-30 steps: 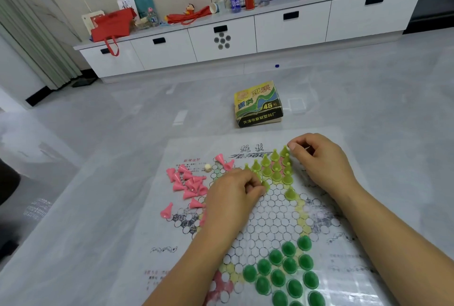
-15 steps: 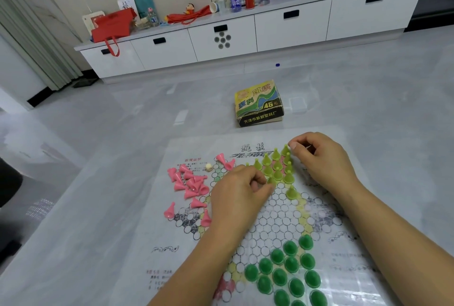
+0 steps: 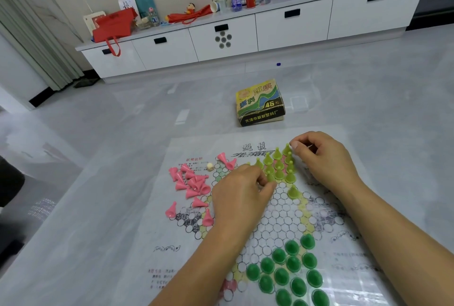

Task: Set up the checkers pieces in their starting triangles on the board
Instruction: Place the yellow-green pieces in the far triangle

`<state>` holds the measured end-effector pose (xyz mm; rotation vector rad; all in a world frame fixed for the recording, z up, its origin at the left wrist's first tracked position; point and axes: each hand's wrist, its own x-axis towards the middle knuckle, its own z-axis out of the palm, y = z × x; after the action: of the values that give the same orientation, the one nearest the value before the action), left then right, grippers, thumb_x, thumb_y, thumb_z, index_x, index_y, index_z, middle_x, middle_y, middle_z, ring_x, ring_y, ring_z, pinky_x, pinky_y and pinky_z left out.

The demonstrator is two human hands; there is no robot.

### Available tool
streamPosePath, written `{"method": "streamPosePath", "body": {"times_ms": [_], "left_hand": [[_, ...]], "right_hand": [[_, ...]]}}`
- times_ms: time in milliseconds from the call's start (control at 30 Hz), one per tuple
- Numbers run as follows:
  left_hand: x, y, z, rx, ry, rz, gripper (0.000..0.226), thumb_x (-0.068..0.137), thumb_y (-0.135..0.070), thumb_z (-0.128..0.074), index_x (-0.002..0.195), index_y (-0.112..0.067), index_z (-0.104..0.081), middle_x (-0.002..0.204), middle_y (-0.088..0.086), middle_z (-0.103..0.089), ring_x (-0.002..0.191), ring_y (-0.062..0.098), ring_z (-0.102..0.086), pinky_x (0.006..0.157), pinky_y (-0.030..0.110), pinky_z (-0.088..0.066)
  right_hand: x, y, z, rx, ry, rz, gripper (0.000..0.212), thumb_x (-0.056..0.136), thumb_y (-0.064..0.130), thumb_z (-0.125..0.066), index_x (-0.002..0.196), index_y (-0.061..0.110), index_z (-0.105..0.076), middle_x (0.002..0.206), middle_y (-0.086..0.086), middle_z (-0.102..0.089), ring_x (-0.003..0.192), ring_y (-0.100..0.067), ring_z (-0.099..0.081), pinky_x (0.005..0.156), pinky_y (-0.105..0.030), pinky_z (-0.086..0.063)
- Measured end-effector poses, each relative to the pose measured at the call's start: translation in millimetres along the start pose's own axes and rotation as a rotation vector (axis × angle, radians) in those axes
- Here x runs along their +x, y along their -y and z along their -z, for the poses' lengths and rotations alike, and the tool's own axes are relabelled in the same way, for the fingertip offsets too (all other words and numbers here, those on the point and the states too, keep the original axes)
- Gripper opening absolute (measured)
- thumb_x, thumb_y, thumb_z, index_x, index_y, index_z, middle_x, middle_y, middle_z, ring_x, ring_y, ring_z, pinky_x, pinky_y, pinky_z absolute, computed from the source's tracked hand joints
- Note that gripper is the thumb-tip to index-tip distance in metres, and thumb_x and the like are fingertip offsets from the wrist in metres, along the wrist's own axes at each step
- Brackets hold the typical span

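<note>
Left hand (image 3: pixel 242 192) pinches a yellow-green piece (image 3: pixel 270 177) mid-frame to seat it in its triangle (image 3: pixel 284 159); right hand (image 3: pixel 324 158) curls, contents unclear.

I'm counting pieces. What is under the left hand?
The board continues under the left hand; a yellow-green piece shows at its fingers. Any other pieces beneath the palm are covered.

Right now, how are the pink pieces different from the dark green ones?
The pink pieces lie scattered on the board, many tipped over; the dark green pieces stand upright. Pink pieces form a loose heap; dark green pieces fill a neat triangle. Both are small plastic pieces.
</note>
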<state>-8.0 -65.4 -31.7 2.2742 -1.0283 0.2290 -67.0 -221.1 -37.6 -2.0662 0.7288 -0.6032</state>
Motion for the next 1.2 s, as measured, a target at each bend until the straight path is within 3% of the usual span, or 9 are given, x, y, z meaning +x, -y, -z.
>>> {"method": "streamPosePath", "body": {"times_ms": [100,200,467,700,867,1200], "left_hand": [[1,-1,4,-0.096,-0.035,-0.022,0.010,0.073,-0.028,-0.065,0.079,-0.021,-0.066,0.058,-0.017,-0.039,0.057,0.000,-0.041,0.053,0.020,-0.036],[7,-1,6,-0.152,-0.029,-0.003,0.015,0.077,-0.025,-0.067,0.091,-0.024,-0.070,0.062,-0.017,-0.035,0.062,-0.005,-0.037,0.054,0.019,-0.034],[13,-4,4,-0.119,0.060,0.043,0.011,0.080,-0.024,-0.067,0.089,-0.021,-0.072,0.068,-0.014,-0.039,0.073,0.011,-0.047,0.061,0.028,-0.042],[9,-4,5,-0.141,0.084,0.029,0.010,0.082,-0.022,-0.065,0.089,-0.021,-0.071,0.066,-0.014,-0.038,0.071,0.010,-0.047,0.062,0.028,-0.043],[8,-3,5,-0.176,0.055,0.043,0.009,0.080,-0.019,-0.066,0.087,-0.020,-0.071,0.064,-0.014,-0.036,0.061,-0.001,-0.040,0.061,0.027,-0.042],[8,-1,12,-0.212,0.035,0.056,0.017,0.075,-0.026,-0.072,0.092,-0.022,-0.071,0.065,-0.012,-0.043,0.061,0.005,-0.044,0.063,0.028,-0.045]], "right_hand": [[0,0,0,0.002,0.004,-0.001,0.011,0.088,0.027,-0.053,0.084,0.025,-0.063,0.094,0.002,-0.063,0.081,-0.017,-0.057,0.075,-0.036,-0.047],[0,0,0,0.005,0.004,0.000,0.011,0.088,0.027,-0.053,0.084,0.024,-0.063,0.094,0.002,-0.063,0.080,-0.017,-0.057,0.074,-0.035,-0.047],[1,0,0,0.002,-0.002,0.000,0.011,0.088,0.027,-0.053,0.082,0.025,-0.062,0.093,0.003,-0.062,0.079,-0.017,-0.056,0.074,-0.036,-0.047],[1,-1,-1,-0.004,-0.003,0.001,0.011,0.087,0.028,-0.053,0.082,0.024,-0.063,0.092,0.003,-0.063,0.078,-0.016,-0.056,0.074,-0.035,-0.047],[1,-2,-1,-0.009,-0.001,0.002,0.011,0.088,0.028,-0.053,0.083,0.025,-0.063,0.092,0.003,-0.063,0.078,-0.016,-0.056,0.073,-0.035,-0.046],[1,-2,-1,-0.004,-0.001,-0.001,0.011,0.088,0.028,-0.053,0.083,0.025,-0.063,0.092,0.004,-0.062,0.079,-0.016,-0.056,0.074,-0.036,-0.047]]}}
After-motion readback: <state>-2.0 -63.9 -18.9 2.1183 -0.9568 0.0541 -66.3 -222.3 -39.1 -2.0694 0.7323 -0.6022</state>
